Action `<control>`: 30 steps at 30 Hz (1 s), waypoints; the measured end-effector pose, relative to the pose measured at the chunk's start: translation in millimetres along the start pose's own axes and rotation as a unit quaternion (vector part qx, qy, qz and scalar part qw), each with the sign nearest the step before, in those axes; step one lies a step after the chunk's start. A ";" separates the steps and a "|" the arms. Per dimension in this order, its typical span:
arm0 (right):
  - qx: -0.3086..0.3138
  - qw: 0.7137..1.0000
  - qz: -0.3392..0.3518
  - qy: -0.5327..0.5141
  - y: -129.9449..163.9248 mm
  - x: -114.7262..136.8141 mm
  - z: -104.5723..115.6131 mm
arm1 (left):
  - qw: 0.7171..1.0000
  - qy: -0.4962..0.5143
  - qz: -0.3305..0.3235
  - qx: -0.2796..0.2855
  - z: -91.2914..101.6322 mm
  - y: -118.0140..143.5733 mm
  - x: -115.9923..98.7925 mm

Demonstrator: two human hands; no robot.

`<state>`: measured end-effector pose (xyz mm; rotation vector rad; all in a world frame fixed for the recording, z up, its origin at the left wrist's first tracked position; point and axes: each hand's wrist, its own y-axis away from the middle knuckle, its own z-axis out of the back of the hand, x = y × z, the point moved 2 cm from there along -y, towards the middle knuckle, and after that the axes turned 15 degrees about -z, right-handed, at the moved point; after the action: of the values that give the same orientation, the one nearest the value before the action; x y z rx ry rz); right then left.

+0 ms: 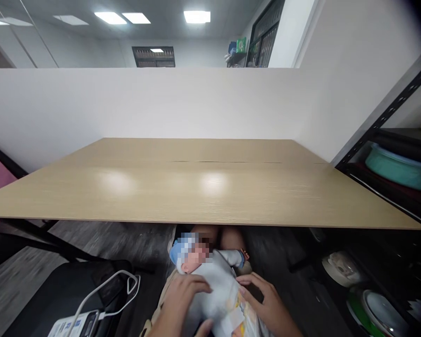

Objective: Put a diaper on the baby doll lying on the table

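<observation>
Head view, near to far: left hand [182,299] laid flat, fingers spread, on chest of baby doll [214,285], just below the blurred head; not clamped. Right hand [266,302] open, fingers apart, resting against the doll's other side beside a printed nappy [236,313] at the bottom edge of frame. Doll dressed in pale grey suit and blue cap, lying on the person's lap, head pointing toward the table; one sleeved arm [233,257] raised outward. Doll located below and just in front of the near edge of the table, roughly at its middle. Left of the lap: white cable [115,290] looped over a dark chair seat [66,295], leading to a small device [75,324] at the bottom edge. Wooden table [203,187] beyond, top surface bare, seam across the far half. Right of the table's right-hand edge: black metal shelving [389,112] carrying a teal basin [400,168] and, lower, bowls [342,269]. White partition wall [161,103] behind the far edge; ceiling lights [196,16] above
</observation>
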<state>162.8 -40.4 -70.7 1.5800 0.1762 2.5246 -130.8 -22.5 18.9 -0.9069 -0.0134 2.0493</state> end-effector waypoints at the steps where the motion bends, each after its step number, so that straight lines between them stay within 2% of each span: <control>1: 0.004 1.000 0.001 0.002 -0.9 -1.8 1.0 | 0.998 0.019 -0.038 0.052 -10.2 -20.4 -1.7; 4: 0.012 1.000 0.011 -0.008 -2.0 -4.7 5.1 | 0.979 0.016 -0.108 0.171 -41.2 -66.1 -3.3; 7: 0.001 0.999 0.030 -0.027 -2.6 -6.0 8.1 | 0.966 -0.013 -0.145 0.214 -62.4 -80.5 2.4; 10: -0.024 0.998 0.052 -0.019 -9.9 -14.7 10.6 | 0.964 0.012 -0.170 0.202 -70.1 -75.7 8.0; 14: -0.084 0.994 0.069 0.007 -32.0 -38.9 17.8 | 0.966 0.047 -0.191 0.168 -71.3 -67.1 6.6; 16: -0.126 0.990 0.068 0.019 -40.1 -46.6 20.9 | 0.969 0.071 -0.182 0.154 -69.5 -64.3 5.2; 18: -0.143 0.987 0.072 0.034 -39.9 -43.5 19.8 | 0.970 0.126 -0.156 0.139 -64.3 -59.5 5.5; 20: -0.109 0.989 0.092 0.049 -30.5 -28.4 13.3 | 0.961 0.207 -0.124 0.135 -55.2 -51.2 7.5; 24: 0.058 0.983 0.145 0.100 -0.1 11.8 -3.6 | 0.932 0.309 -0.066 0.177 -32.3 -34.0 9.7; 27: 0.075 0.975 0.160 0.137 16.0 17.0 3.9 | 0.950 0.247 -0.047 0.187 -26.7 -44.9 4.6; 29: 0.069 0.979 0.126 0.146 24.0 2.8 18.6 | 0.970 0.162 -0.064 0.170 -37.9 -69.0 -2.7; 30: 0.078 0.983 0.085 0.144 28.1 -8.2 26.5 | 0.975 0.118 -0.086 0.171 -49.1 -84.3 -7.3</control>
<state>188.2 -69.1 -61.3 1.3214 0.2919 2.9319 -38.4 9.5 14.7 -0.8897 0.3665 1.7061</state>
